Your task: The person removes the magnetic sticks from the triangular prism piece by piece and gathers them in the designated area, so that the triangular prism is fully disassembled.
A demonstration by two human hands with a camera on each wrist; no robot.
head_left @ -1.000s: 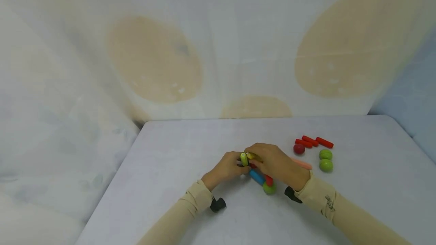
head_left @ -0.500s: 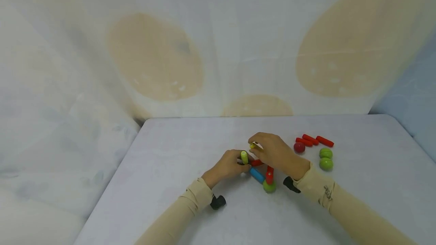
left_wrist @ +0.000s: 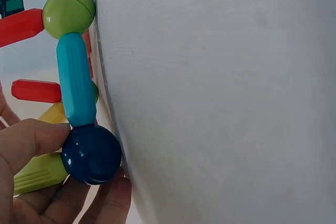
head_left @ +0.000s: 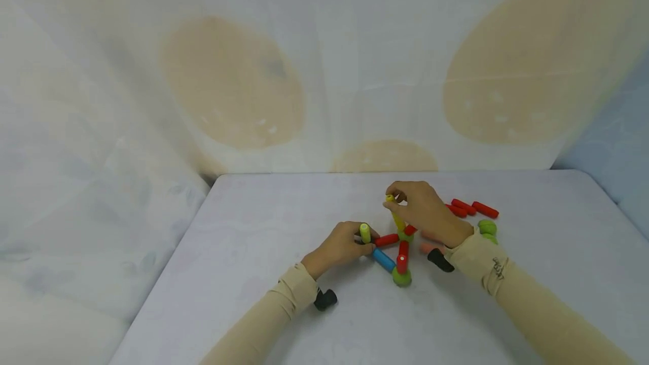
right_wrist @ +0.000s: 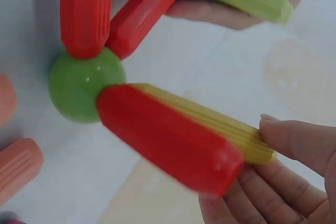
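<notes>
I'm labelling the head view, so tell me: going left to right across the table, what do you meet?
Left hand → lime stick it holds → blue stick → right hand → loose red sticks.

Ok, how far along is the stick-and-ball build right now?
A flat triangle looks joined: blue stick, two red sticks and green balls. In hand: the left hand grips the dark blue ball, and the right hand pinches the yellow stick rising from a green ball. Loose red sticks remain unused.
</notes>
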